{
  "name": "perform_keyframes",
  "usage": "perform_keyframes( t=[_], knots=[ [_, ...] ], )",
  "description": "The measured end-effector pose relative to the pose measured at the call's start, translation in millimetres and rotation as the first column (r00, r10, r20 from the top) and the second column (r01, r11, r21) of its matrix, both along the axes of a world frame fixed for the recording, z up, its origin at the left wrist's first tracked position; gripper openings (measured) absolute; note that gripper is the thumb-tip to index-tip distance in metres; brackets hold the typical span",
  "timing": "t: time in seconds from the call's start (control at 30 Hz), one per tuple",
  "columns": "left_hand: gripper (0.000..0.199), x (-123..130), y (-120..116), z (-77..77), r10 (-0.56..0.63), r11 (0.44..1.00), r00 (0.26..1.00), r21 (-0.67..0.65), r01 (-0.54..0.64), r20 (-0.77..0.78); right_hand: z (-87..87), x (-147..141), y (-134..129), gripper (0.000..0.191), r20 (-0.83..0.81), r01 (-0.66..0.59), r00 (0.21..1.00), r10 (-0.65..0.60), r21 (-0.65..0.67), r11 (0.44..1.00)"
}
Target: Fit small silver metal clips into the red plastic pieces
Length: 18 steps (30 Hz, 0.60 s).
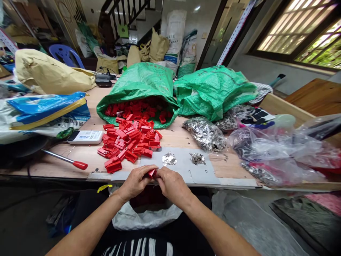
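Near the table's front edge, my left hand [137, 181] is closed on a small red plastic part [152, 173]. My right hand [172, 183] meets it from the right, its fingers pinched at the part's right end; anything small between those fingertips is hidden. Just beyond the hands, a pile of flat silvery pieces [169, 158] and a pile of darker metal pieces [197, 159] lie on a grey sheet [183, 170]. To the left is a heap of red plastic parts [128, 138], spilling from a green sack [144, 80].
A white sack [145, 217] hangs open below the hands. A red-handled lever [80, 165] and a white box [85, 137] are at left. A second green sack [213, 89], a bag of metal pieces [205, 133] and clear plastic bags [271, 142] occupy the right.
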<state>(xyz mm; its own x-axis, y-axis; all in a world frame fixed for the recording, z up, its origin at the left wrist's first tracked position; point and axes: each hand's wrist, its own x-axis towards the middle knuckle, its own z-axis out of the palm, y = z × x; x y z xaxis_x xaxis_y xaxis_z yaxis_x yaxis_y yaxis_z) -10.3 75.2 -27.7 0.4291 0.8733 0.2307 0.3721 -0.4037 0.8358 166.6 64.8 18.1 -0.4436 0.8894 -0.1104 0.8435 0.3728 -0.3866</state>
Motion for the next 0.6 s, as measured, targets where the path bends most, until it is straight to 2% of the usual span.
perform_keyframes(
  t=[0.13, 0.2, 0.27, 0.33, 0.4, 0.47, 0.53, 0.6],
  knots=[
    [0.042, 2.8, -1.4, -1.8, 0.025, 1.000, 0.999, -0.006, -0.025, 0.029, -5.4, -0.7, -5.9, 0.018, 0.007, 0.023, 1.000, -0.023, 0.023, 0.999],
    [0.036, 5.2, -5.7, -0.1, 0.081, 0.997, 0.994, -0.028, -0.079, 0.075, -9.5, 2.4, -9.0, 0.018, -0.028, 0.009, 1.000, -0.007, 0.044, 0.999],
    [0.029, 7.4, -12.8, 3.8, 0.180, 0.982, 0.968, -0.097, -0.165, 0.173, -12.3, 7.4, -11.9, 0.020, -0.156, -0.014, 0.987, 0.027, 0.088, 0.996],
    [0.027, 8.2, -21.6, 9.8, 0.292, 0.944, 0.890, -0.255, -0.210, 0.349, -12.3, 12.7, -14.9, 0.022, -0.343, -0.007, 0.938, 0.053, 0.132, 0.991],
    [0.026, 7.3, -30.6, 17.4, 0.380, 0.880, 0.746, -0.463, -0.109, 0.546, -8.8, 16.4, -18.4, 0.021, -0.471, 0.018, 0.882, 0.035, 0.108, 0.994],
    [0.017, 5.5, -38.6, 25.1, 0.442, 0.794, 0.585, -0.600, 0.099, 0.680, -2.3, 17.0, -22.9, 0.023, -0.508, 0.003, 0.861, 0.008, 0.020, 1.000],
    [0.011, 4.1, -44.8, 31.3, 0.487, 0.706, 0.468, -0.648, 0.287, 0.738, 5.7, 14.6, -27.9, 0.030, -0.506, -0.045, 0.862, 0.014, -0.050, 0.998],
    [0.011, 4.2, -49.4, 35.3, 0.537, 0.643, 0.389, -0.662, 0.386, 0.748, 13.4, 10.5, -32.4, 0.037, -0.501, -0.080, 0.865, 0.036, -0.067, 0.995]
  ],
)
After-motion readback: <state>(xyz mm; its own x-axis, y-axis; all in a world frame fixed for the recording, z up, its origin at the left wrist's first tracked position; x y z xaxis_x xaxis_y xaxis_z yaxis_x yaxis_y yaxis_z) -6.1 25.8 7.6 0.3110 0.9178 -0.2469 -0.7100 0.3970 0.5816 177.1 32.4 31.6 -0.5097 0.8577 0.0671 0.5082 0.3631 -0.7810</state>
